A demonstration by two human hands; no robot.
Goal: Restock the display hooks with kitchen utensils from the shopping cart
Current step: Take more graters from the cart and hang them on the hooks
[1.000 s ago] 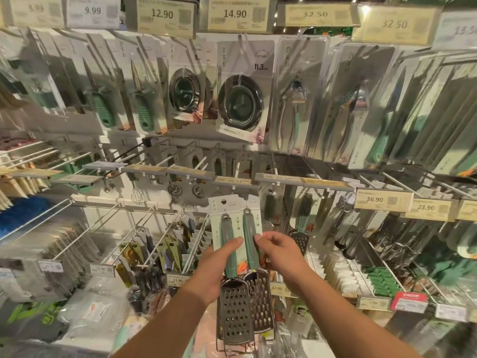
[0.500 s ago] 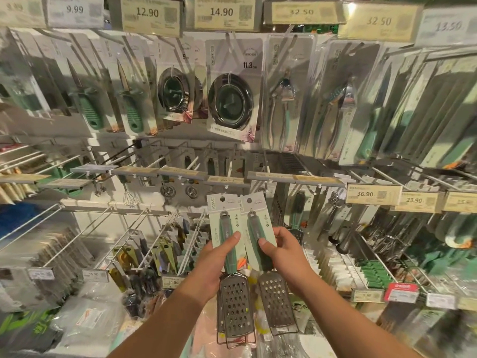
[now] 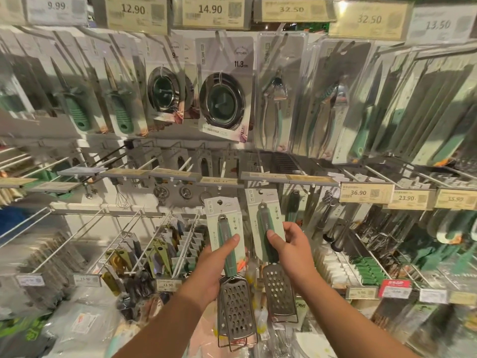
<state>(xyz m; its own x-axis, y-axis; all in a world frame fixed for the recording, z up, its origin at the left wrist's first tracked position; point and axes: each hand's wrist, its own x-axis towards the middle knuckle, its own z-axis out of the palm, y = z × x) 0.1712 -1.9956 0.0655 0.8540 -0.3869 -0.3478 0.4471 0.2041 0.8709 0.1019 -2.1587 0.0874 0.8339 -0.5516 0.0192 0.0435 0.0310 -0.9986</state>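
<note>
My left hand grips a carded grater with a green handle; a second metal grater blade shows behind it, so it holds at least two. My right hand holds another green-handled grater by its card and handle, raised a little higher and apart from the left one. The card's hang hole sits just under the middle hook rail. Bare white display hooks stick out of the back panel above and left of my hands.
Sink strainers, shears and green-handled knives hang on the top row under price tags. Lower hooks at left hold small packaged tools. Price labels line the right rail, with dense packaged goods below.
The graters were held together in front of me; now my hands have drawn apart, and my right hand has lifted its grater up and to the right toward the hook rail.
</note>
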